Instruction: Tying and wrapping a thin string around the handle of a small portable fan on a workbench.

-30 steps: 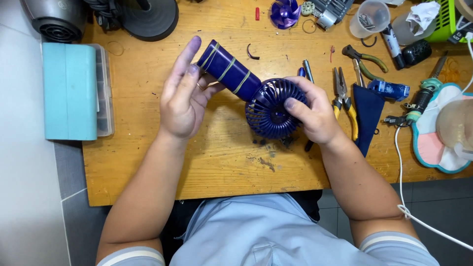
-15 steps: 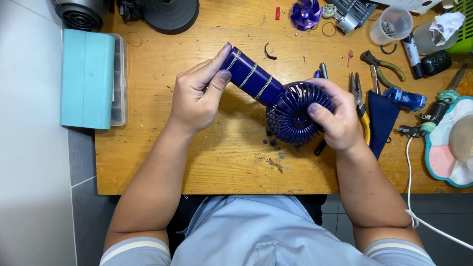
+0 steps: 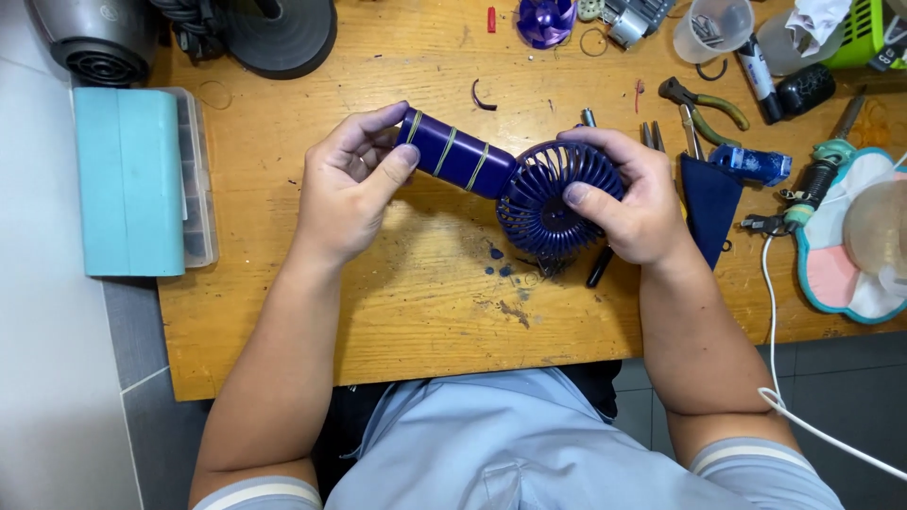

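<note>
I hold a dark blue hand-held fan (image 3: pixel 510 184) over a wooden table (image 3: pixel 416 312). Its cylindrical handle, ringed by three thin bands, points up and left. My left hand (image 3: pixel 351 184) grips the end of that handle, thumb laid across it. My right hand (image 3: pixel 628 198) wraps the round slatted grille of the fan head, with the thumb pressed on the grille's right side. The lower rim of the head rests close to the tabletop.
A teal plastic case (image 3: pixel 132 179) lies at the table's left edge. Pliers (image 3: pixel 704 102), a blue cloth (image 3: pixel 709 203), a purple fan blade (image 3: pixel 546 19), a clear cup (image 3: pixel 713 26), a white cable (image 3: pixel 770 312) and small parts crowd the right and back. Dark specks dot the wood below the fan.
My left hand went from flat against the handle to closed around its end. The fan stayed between both hands, and my right thumb shifted onto the grille.
</note>
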